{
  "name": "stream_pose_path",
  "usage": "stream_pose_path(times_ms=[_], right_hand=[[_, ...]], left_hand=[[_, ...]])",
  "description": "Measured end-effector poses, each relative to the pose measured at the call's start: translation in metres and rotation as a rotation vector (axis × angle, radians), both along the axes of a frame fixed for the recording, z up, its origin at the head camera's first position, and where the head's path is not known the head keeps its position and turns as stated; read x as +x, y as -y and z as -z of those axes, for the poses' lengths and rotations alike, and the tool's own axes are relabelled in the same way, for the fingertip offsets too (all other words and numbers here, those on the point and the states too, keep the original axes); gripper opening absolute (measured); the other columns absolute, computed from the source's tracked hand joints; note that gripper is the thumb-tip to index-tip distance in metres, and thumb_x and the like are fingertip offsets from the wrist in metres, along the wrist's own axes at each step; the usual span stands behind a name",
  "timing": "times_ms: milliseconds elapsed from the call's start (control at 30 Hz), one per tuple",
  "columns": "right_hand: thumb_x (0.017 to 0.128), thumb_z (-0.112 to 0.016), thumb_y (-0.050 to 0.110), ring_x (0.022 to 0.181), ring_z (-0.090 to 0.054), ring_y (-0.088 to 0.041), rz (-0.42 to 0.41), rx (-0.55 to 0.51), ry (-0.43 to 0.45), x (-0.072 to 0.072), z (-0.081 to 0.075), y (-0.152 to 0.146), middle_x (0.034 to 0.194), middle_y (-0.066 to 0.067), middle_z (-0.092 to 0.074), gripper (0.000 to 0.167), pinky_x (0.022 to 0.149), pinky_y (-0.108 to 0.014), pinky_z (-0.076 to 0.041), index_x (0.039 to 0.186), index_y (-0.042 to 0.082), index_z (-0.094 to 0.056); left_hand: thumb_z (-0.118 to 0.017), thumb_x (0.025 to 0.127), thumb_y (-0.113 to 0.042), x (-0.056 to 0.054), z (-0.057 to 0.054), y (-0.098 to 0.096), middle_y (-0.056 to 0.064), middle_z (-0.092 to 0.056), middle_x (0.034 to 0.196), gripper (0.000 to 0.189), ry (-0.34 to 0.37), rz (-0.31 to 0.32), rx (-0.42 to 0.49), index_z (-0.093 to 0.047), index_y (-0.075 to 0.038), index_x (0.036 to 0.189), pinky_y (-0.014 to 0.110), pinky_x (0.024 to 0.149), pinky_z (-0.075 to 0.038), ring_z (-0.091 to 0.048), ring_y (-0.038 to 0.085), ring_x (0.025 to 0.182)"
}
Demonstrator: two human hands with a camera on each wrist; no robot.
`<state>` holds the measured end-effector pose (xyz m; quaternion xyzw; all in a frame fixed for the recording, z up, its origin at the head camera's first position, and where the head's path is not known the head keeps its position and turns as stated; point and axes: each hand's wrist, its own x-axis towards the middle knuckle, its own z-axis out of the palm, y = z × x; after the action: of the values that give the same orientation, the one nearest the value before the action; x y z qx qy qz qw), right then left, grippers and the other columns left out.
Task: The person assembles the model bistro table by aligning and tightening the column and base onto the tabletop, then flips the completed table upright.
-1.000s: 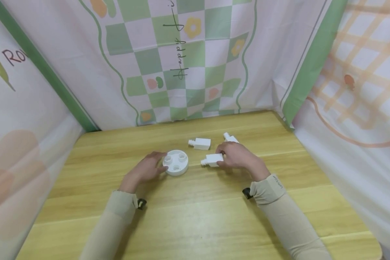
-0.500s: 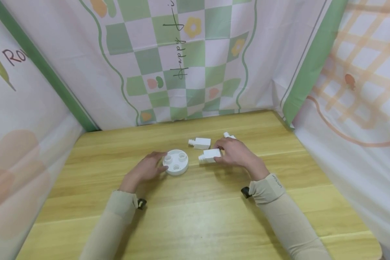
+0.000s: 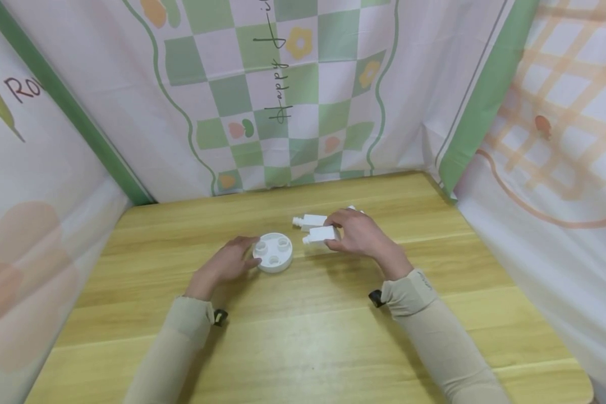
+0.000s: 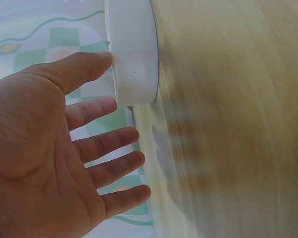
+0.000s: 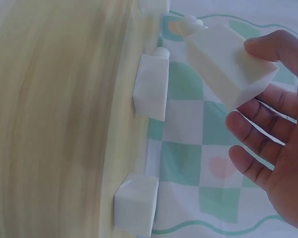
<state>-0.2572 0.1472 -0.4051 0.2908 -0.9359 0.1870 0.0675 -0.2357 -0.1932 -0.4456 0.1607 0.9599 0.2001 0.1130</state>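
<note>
My left hand (image 3: pixel 226 261) is at the left side of a round white disc (image 3: pixel 274 257) with three round sockets on top. Its thumb and index fingertips touch the rim, while the other fingers extend loosely in the left wrist view. Between thumb and fingers, my right hand (image 3: pixel 362 235) pinches a white square-sided block with a threaded neck (image 3: pixel 322 234). It is raised off the wood, neck pointing left toward the disc. A similar white block (image 3: pixel 310 221) lies behind it, partly covered. Another white block (image 5: pixel 136 204) lies farther right, mostly hidden behind my right hand in the head view.
The wooden table (image 3: pixel 303 336) carries everything. Patterned cloth (image 3: pixel 293 90) hangs along its back edge and on both sides. A small black device (image 3: pixel 220 317) is strapped at the left wrist, and a similar black device (image 3: pixel 376 298) at the right.
My right hand has lifted the white block and moved it left and slightly away from me, so it now overlaps the block behind. My left hand and the disc have stayed put.
</note>
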Motion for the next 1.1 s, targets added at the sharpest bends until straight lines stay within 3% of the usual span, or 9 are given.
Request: stream_pose_path(times_ms=[633,900,1100], right_hand=[[0.080,-0.078,0.034,0.099,-0.065,-0.023,-0.040,-0.006,-0.030,-0.007,-0.003,0.023,0.106,-0.005,-0.070,0.042,0.089,-0.041,-0.055,0.114,0.011,-0.070],[0.079,-0.078,0.035,0.096,-0.063,-0.021,-0.052,0.023,-0.036,-0.011,-0.004,0.035,0.107,-0.003,-0.070,0.042,0.082,-0.038,-0.054,0.115,0.014,-0.071],[0.080,-0.078,0.037,0.098,-0.063,-0.021,-0.061,0.056,-0.033,-0.013,-0.006,0.043,0.110,-0.002,-0.069,0.043,0.085,-0.039,-0.054,0.117,0.017,-0.071]], left_hand=[[-0.059,0.099,-0.041,0.001,0.001,-0.001,0.019,-0.036,0.159,0.067,0.006,-0.002,0.002,-0.034,-0.015,0.156,0.057,0.119,-0.032,-0.040,0.042,0.143],[-0.059,0.099,-0.041,-0.001,0.002,0.000,0.019,-0.039,0.157,0.066,-0.004,0.017,-0.006,-0.035,-0.014,0.155,0.056,0.119,-0.034,-0.041,0.041,0.142],[-0.059,0.099,-0.040,0.000,0.001,0.000,0.020,-0.040,0.156,0.066,-0.011,0.024,-0.002,-0.036,-0.014,0.155,0.056,0.119,-0.034,-0.042,0.042,0.142]])
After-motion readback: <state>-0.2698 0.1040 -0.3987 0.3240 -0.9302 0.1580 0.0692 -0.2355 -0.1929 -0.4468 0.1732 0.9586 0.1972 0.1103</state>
